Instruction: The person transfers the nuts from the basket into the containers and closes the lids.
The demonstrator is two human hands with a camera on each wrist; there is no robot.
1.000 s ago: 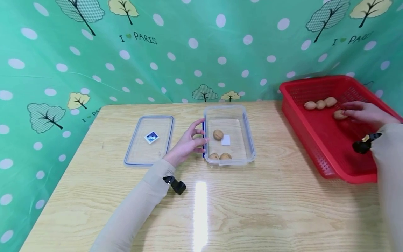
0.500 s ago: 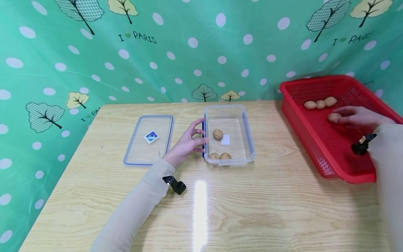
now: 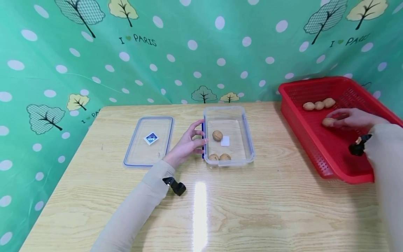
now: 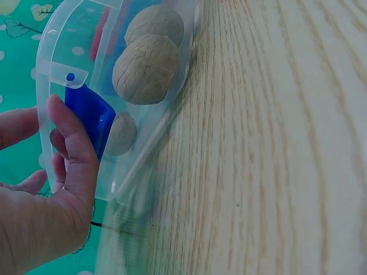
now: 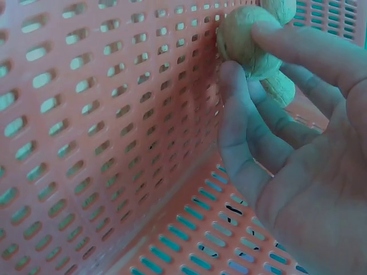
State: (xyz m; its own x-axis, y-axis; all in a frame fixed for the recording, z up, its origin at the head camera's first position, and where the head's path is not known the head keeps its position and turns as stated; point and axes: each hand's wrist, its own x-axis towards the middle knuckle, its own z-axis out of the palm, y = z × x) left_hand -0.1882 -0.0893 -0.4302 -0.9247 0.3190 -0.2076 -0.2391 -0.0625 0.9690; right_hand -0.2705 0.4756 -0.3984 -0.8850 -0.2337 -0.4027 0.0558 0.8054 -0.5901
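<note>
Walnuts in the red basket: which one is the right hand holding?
The walnut pinched by the right hand, nearest the person; the other three walnuts lie in a row, apart from the hand, toward the far end of the red basket.

The pale-sleeved left arm [image 3: 138,210] stretches diagonally forward from the lower left, the left hand [image 3: 187,142] showing spread, lightly bent fingers [image 3: 195,124], while along the right edge the right arm [image 3: 385,168] ends in a pinching right hand [image 3: 354,118].

Long beige sleeves [image 3: 135,208] run to bare hands [image 3: 186,144], a small black camera [image 3: 178,188] at each wrist.
</note>
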